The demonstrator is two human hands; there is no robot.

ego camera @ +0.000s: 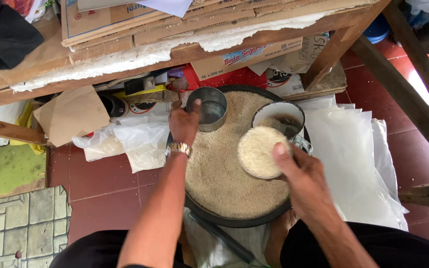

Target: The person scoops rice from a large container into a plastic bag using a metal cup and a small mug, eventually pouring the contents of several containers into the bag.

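Note:
A wide black basin [234,221] on the floor is filled with white rice [219,173]. My left hand [184,121], with a metal watch at the wrist, grips the rim of an empty steel tin [213,110] that stands in the rice at the basin's far side. My right hand [301,168] holds a round cup heaped with rice [258,151] over the basin. Just beyond that cup, a white enamel mug [279,115] with some rice inside rests at the basin's far right edge.
A low wooden table [189,49] piled with flattened cardboard stands above the basin's far side, with boxes under it. A stack of clear plastic bags [348,159] lies to the right. Filled plastic bags [135,141] sit to the left on the red tiled floor.

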